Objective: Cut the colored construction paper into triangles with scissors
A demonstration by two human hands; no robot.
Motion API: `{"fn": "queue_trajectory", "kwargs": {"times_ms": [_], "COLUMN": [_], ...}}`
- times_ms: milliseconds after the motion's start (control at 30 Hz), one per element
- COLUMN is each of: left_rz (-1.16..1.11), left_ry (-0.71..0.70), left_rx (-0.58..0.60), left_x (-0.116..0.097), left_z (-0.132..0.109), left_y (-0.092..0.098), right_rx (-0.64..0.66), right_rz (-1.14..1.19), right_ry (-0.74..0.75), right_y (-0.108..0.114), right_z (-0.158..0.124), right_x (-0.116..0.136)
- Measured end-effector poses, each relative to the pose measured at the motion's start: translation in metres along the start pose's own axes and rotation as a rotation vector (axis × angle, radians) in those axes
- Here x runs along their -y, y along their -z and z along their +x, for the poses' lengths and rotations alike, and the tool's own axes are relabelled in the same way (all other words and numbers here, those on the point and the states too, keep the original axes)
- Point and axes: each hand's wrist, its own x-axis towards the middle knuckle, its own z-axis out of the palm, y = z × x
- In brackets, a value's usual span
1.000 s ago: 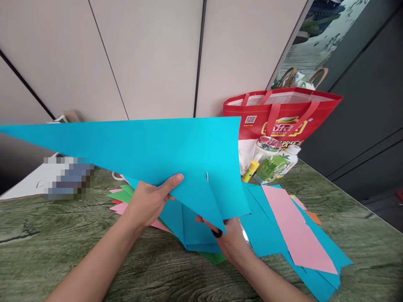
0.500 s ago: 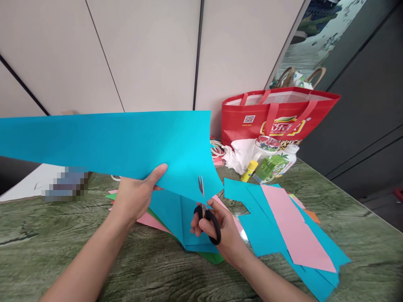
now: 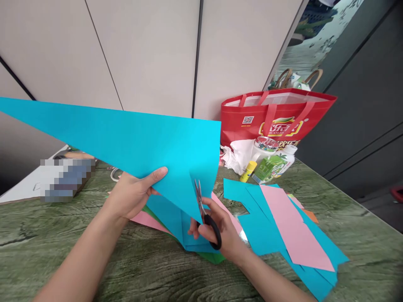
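Note:
My left hand (image 3: 134, 193) pinches the lower edge of a large blue paper sheet (image 3: 126, 140), held up above the table with its long point reaching to the left. My right hand (image 3: 217, 230) grips black-handled scissors (image 3: 206, 218), fingers through the loops. The blades point upward and sit in a cut in the sheet's lower right part. Beneath both hands lies a pile of blue, pink and green paper (image 3: 176, 222).
Blue and pink paper offcuts (image 3: 283, 222) lie on the green wood-grain table (image 3: 157, 268) at the right. At the back stand a red shopping bag (image 3: 273, 115), a glue stick (image 3: 247, 171), bottles and a crumpled white bag. A white board (image 3: 28, 184) lies at the left.
The blue sheet has turned so its left point rises and its right side drops. The scissors have come into sight from behind the paper and now sit in the cut.

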Motion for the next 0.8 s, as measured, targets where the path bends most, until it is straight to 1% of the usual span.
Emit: {"fn": "queue_trajectory", "kwargs": {"times_ms": [100, 167, 233, 300, 367, 467, 567, 700, 800], "left_rz": [-0.073, -0.115, -0.127, -0.101, -0.087, -0.124, -0.135, -0.101, -0.117], "left_ry": [0.022, 0.029, 0.03, 0.044, 0.072, 0.14, 0.182, 0.169, 0.158], "left_rx": [0.148, 0.19, 0.223, 0.234, 0.241, 0.264, 0.257, 0.241, 0.233], "left_x": [0.001, 0.002, 0.005, 0.007, 0.008, 0.009, 0.012, 0.022, 0.027], "left_z": [-0.005, -0.007, -0.009, -0.01, -0.011, -0.011, -0.009, -0.004, -0.001], "left_y": [-0.003, -0.005, -0.007, -0.009, -0.012, -0.017, -0.02, -0.019, -0.018], "right_rx": [-0.007, -0.022, -0.041, -0.068, -0.1, -0.137, -0.155, -0.182, -0.195], "right_rz": [-0.076, -0.11, -0.125, -0.125, -0.116, -0.102, -0.081, -0.072, -0.051], "right_ry": [-0.034, -0.013, 0.048, 0.103, 0.119, 0.097, 0.074, 0.04, 0.029], "right_y": [-0.004, -0.004, -0.003, -0.001, 0.001, 0.002, 0.004, 0.005, 0.004], "right_z": [-0.001, 0.0, 0.001, 0.003, 0.005, 0.007, 0.01, 0.014, 0.018], "right_x": [0.004, 0.004, 0.002, 0.0, -0.001, 0.0, 0.001, 0.001, -0.001]}}
